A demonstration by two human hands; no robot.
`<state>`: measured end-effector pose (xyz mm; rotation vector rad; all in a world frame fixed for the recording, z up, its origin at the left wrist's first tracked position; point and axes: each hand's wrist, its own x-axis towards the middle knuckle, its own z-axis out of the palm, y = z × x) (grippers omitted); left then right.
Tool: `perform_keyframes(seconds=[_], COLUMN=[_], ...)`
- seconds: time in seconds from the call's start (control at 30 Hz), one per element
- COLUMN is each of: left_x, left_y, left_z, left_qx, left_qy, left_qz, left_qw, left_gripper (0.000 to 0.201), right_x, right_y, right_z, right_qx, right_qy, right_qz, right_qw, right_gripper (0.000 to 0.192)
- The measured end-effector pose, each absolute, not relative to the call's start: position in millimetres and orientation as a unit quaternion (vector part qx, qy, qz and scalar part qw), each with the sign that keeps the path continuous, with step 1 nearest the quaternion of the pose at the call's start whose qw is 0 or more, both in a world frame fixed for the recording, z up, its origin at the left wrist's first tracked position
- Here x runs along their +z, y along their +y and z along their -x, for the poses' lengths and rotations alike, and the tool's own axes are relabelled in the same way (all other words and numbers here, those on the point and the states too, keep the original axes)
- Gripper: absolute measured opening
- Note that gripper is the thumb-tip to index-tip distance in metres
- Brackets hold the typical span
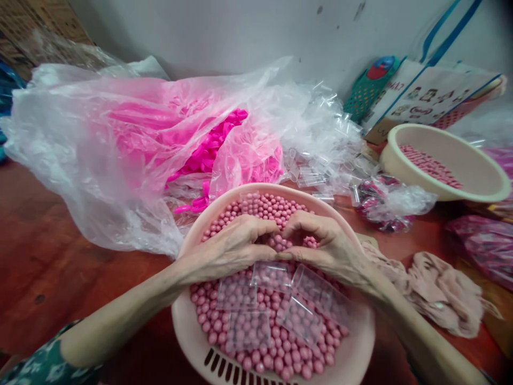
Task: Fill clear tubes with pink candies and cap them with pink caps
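My left hand (240,240) and my right hand (323,240) meet over a pale pink basket (182,321) filled with round pink beads (276,353). Thumbs and forefingers curl towards each other in a pinch, framing a small patch of beads. Whether a clear piece sits between the fingertips I cannot make out. Just below the hands, several flat clear plastic cases lie on the beads, among them one at the lower left (249,330) and one tilted at the right (300,320). A small bumpy pink cluster (310,242) shows beside my right fingers.
Behind the basket lies a big clear plastic bag (96,155) with bright pink plastic pieces (212,141). Clear plastic parts (316,174) are heaped right of it. A cream bowl (476,176) holds more beads. A crumpled beige cloth (444,294) lies on the red-brown table (132,289).
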<state>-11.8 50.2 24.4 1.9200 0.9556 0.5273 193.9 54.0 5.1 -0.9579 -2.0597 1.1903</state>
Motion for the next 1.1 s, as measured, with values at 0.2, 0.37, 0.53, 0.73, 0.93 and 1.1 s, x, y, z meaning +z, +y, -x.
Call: perform_keyframes(seconds=[0.2, 0.37, 0.53, 0.73, 0.93, 1.1], left_x=[18, 24, 23, 19, 36, 43], left_y=[47, 48, 53, 52, 51, 50], left_z=[26, 32, 30, 34, 27, 27], left_qx=[0.187, 0.179, 0.112, 0.106, 0.094, 0.121], left_qy=[0.45, 0.437, 0.481, 0.475, 0.528, 0.509], left_qz=[-0.735, -0.639, -0.652, -0.634, -0.565, -0.571], left_qw=[0.471, 0.608, 0.576, 0.602, 0.627, 0.632], left_gripper=[0.028, 0.028, 0.026, 0.028, 0.032, 0.031], right_x=[2, 4, 3, 6, 5, 1], right_y=[50, 48, 48, 46, 44, 45], right_z=[-199, -197, -193, -190, -189, -192], right_qx=[0.502, 0.504, 0.499, 0.507, 0.548, 0.544], right_qy=[-0.719, -0.725, -0.739, -0.735, -0.708, -0.708], right_qz=[0.381, 0.372, 0.359, 0.372, 0.368, 0.375], right_qw=[0.294, 0.286, 0.276, 0.254, 0.254, 0.251], right_gripper=[0.012, 0.034, 0.033, 0.029, 0.015, 0.015])
